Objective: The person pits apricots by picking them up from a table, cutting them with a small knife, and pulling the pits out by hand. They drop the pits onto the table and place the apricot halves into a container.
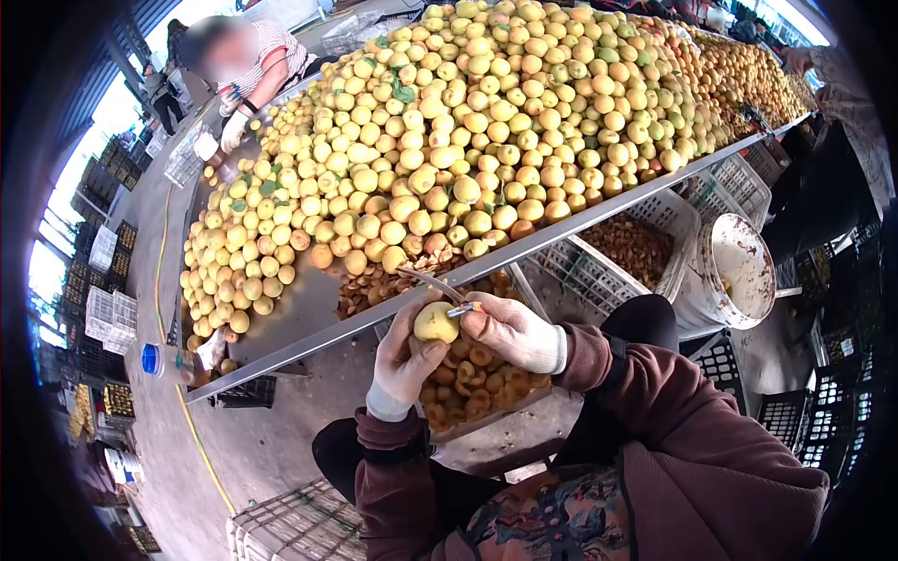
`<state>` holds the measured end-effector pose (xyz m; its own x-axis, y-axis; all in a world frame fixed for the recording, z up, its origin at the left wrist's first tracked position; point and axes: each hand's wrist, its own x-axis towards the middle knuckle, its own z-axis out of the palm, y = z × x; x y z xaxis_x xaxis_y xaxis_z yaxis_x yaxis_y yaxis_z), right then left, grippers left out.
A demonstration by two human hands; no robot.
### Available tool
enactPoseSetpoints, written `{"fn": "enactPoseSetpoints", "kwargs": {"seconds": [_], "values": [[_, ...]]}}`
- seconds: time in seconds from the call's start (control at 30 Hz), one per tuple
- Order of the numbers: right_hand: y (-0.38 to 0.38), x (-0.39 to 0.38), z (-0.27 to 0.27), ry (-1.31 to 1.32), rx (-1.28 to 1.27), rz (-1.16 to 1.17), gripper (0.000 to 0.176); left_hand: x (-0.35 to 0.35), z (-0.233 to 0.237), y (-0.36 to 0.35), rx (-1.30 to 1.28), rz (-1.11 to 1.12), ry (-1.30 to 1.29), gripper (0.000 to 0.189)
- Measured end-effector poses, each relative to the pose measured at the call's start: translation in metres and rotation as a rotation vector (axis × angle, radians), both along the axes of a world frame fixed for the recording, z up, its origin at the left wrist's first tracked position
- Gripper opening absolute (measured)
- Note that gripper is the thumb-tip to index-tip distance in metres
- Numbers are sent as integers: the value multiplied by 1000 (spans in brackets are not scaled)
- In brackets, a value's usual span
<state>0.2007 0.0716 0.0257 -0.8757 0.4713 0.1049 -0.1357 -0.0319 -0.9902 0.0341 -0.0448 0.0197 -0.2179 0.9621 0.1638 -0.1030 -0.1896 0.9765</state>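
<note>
Beside the metal table (pixel 323 344), our left hand (pixel 404 360) closes around one yellow fruit (pixel 436 323). Our right hand (pixel 516 334) pinches a small tool (pixel 460 309).

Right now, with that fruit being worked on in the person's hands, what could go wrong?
The metal tool in the right hand touches the yellow fruit close to the left hand's fingers; a slip might catch a glove.

The fruit heap is piled high on the table, so a nudge could send some rolling.

If the grip loosens, the whole fruit could drop among the cut pieces below.
</note>
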Motion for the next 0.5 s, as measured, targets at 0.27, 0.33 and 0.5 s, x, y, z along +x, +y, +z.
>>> {"fn": "enactPoseSetpoints", "kwargs": {"seconds": [0.27,0.33,0.5], "values": [[-19,-11,-34,106,-282,-122,26,2,-13,2,27,-10,-36,70],[-20,-16,-43,130,-249,-127,25,7,-11,5,3,-14,-171,70],[-22,-27,-64,237,-479,-177,30,-2,-11,6,-61,-6,63,63]]}}
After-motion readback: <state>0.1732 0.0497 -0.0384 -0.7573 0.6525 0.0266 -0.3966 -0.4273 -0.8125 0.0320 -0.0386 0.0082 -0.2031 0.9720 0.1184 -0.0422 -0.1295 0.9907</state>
